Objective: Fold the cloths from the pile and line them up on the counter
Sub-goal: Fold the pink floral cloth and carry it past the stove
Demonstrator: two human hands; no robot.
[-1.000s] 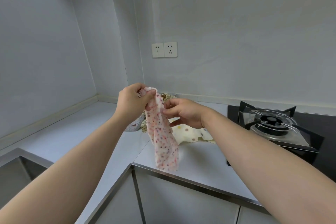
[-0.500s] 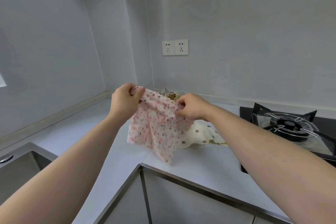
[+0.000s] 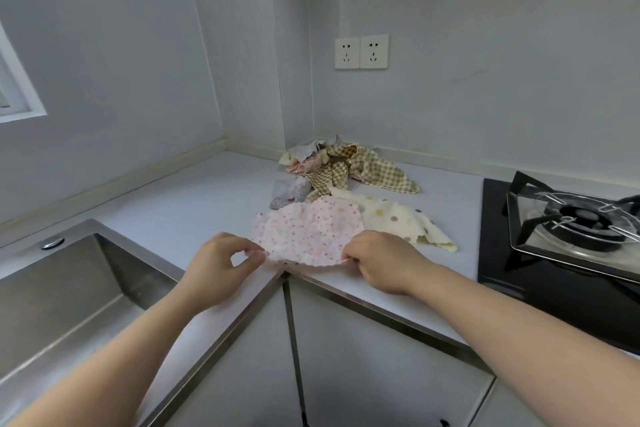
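Note:
A pink dotted cloth (image 3: 308,230) lies spread on the white counter (image 3: 194,204) near its inner front corner. My left hand (image 3: 221,265) pinches its near left corner between thumb and fingers. My right hand (image 3: 384,262) grips its near right corner. Behind it, in the counter's back corner, sits the pile of cloths (image 3: 332,163), with a yellow-brown checked cloth (image 3: 374,168) on top and a small grey flowered cloth (image 3: 289,191) at its front. A cream cloth with big coloured dots (image 3: 401,218) lies to the right of the pink one, partly under it.
A steel sink (image 3: 59,291) is sunk into the counter on the left. A black gas hob (image 3: 568,236) with a burner stands on the right. Two wall sockets (image 3: 361,52) are above the pile. Cabinet doors (image 3: 346,364) lie below the counter edge.
The pink cloth, held up in the air and stretched between both hands, has come down flat on the counter. Both hands have moved down to its near corners.

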